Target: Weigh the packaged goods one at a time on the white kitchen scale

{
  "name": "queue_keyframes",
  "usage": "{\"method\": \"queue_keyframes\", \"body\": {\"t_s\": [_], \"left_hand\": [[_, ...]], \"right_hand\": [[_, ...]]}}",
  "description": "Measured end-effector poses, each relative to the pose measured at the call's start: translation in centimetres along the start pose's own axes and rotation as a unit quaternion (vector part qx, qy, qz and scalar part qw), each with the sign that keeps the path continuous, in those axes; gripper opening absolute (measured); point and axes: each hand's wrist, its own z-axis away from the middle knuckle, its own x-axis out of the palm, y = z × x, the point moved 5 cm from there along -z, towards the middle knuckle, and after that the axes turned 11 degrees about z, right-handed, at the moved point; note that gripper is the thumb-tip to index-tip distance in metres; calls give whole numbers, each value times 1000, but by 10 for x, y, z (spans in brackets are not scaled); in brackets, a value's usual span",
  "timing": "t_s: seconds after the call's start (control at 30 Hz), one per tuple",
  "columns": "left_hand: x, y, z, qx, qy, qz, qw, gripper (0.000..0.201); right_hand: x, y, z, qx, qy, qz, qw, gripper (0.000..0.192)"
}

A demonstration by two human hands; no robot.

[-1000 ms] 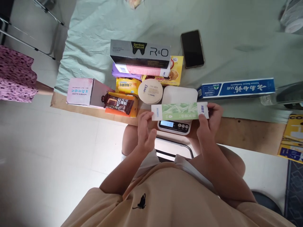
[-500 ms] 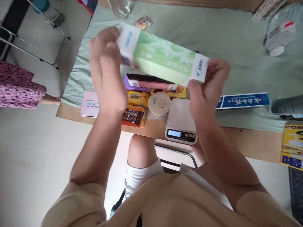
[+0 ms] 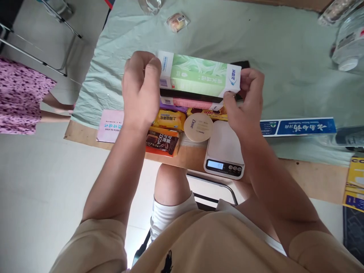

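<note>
A green-and-white toothpaste box (image 3: 199, 76) spans between my two hands, slightly tilted. My left hand (image 3: 142, 85) grips its left end, thumb and fingers closed round it. At the other end, my right hand (image 3: 247, 98) pinches the white corner between thumb and fingers. Directly below the box lie a black box (image 3: 193, 95) and a pink box (image 3: 193, 103), partly covered. A digital kitchen scale (image 3: 226, 146) with a lit display stands by my right wrist. Beside it are a round Dove tub (image 3: 198, 127), a yellow soap pack (image 3: 170, 120) and a brown cocoa snack pack (image 3: 163, 141).
A blue toothpaste box (image 3: 298, 127) lies on the right of the green tablecloth (image 3: 278, 41). A pink box (image 3: 110, 125) sits at the left front edge. At the back are a wrapped snack (image 3: 178, 22) and a clear bottle (image 3: 349, 45). Another person's legs (image 3: 57, 108) show at left.
Both hands have lowered the green toothpaste box toward the stacked boxes and levelled it somewhat. Its front lettering is sharper now. The view has shifted slightly.
</note>
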Motion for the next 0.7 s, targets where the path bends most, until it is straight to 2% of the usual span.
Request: {"method": "queue_keyframes", "body": {"t_s": [0.07,0.13,0.23,0.27,0.37,0.43,0.5,0.57,0.7], "left_hand": [[-3,15,10,26,-6,-6,1000,52],[1,41,36,87,4,25,996,54],[28,75,102,128,45,137,981,30],[47,82,125,121,13,146,982,28],[112,90,182,63,-97,170,979,27],[159,87,203,-48,-206,179,961,39],[200,82,210,-173,-289,170,926,58],[228,82,207,-259,-333,154,894,76],[260,84,195,-319,-358,142,866,90]], "right_hand": [[-16,-3,9,3,32,-12,999,57],[-44,0,23,11,82,-28,996,58],[-100,25,52,68,157,-21,985,55],[-119,38,62,90,183,-5,979,52],[-170,77,89,132,238,50,961,45],[-190,101,102,161,243,88,953,47],[-200,122,112,191,224,119,948,52],[-203,139,116,213,195,139,947,58],[-202,165,113,226,149,165,948,63]]}}
